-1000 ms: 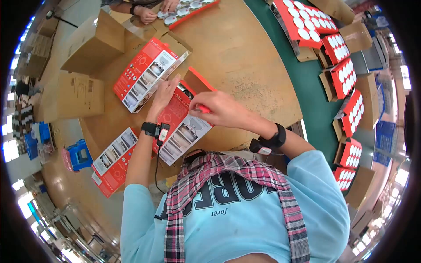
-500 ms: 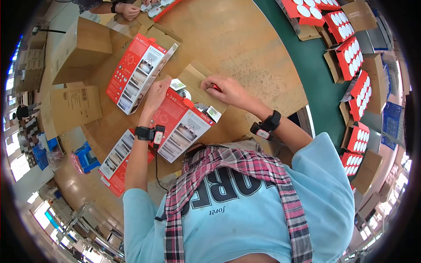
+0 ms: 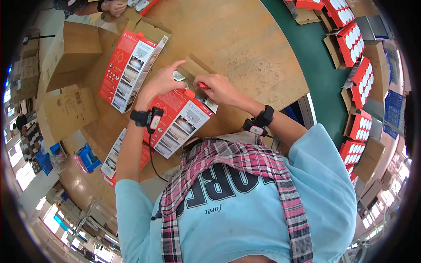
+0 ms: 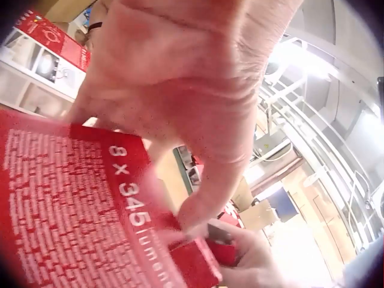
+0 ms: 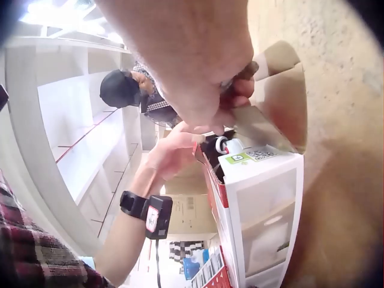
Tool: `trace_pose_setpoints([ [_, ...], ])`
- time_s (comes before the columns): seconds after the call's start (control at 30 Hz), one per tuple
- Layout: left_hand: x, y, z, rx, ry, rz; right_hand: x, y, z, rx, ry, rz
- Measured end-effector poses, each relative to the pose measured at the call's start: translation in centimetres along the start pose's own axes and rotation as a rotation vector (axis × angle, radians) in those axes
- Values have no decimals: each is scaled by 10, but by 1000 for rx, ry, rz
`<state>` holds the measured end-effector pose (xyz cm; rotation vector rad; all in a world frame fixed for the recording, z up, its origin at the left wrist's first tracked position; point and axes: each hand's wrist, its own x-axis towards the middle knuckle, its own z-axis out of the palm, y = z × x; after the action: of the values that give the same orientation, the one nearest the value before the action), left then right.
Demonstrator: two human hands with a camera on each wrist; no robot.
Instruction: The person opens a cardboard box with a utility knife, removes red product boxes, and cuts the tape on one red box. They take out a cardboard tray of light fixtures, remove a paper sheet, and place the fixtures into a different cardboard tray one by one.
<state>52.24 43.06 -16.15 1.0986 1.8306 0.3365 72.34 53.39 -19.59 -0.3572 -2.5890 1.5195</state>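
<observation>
A red retail box (image 3: 180, 118) printed "8 x 345" (image 4: 129, 195) lies on the wooden table (image 3: 245, 39), its far end open. A brown inner flap (image 3: 196, 66) sticks out beyond that end. My left hand (image 3: 163, 82) curls over the open end, thumb down by the red end flap (image 4: 195, 261). My right hand (image 3: 218, 89) pinches a small red tab (image 3: 203, 85) at the box mouth, close to the left fingers. In the right wrist view the right hand (image 5: 207, 84) holds the flap over the white box side (image 5: 264, 198), where a small white part (image 5: 231, 146) shows inside.
A second red box (image 3: 128, 70) lies to the left and a third (image 3: 116, 155) near the table's edge. Brown cartons (image 3: 70, 48) stand at far left. A green belt (image 3: 313, 83) on the right carries red trays of white discs (image 3: 355, 41). Another person's hand (image 3: 115, 6) works at the top.
My left hand slid from the box's top face up onto its open end. My right hand left the brown flap it was pressing flat and came back to the box mouth, pinching the red tab.
</observation>
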Motion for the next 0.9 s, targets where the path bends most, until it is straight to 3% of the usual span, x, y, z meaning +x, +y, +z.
trace_pose_setpoints([
  [0.23, -1, 33, -14, 280, 33, -80, -2, 2, -5, 11, 50, -1],
  [0.33, 1, 27, -15, 104, 39, -171, -10, 0, -14, -134, 107, 44],
  [0.43, 19, -35, 7, -125, 456, 146, -25, -19, -30, -138, 59, 62],
  [0.57, 20, -40, 15, -287, 519, 34, -45, -18, -8, 91, 62, 47],
  [0.77, 21, -41, 19, -475, 520, -39, -44, -6, 7, 48, -20, 127],
  [0.9, 25, -41, 22, -524, 566, -75, -48, -7, 4, 78, 6, 75],
])
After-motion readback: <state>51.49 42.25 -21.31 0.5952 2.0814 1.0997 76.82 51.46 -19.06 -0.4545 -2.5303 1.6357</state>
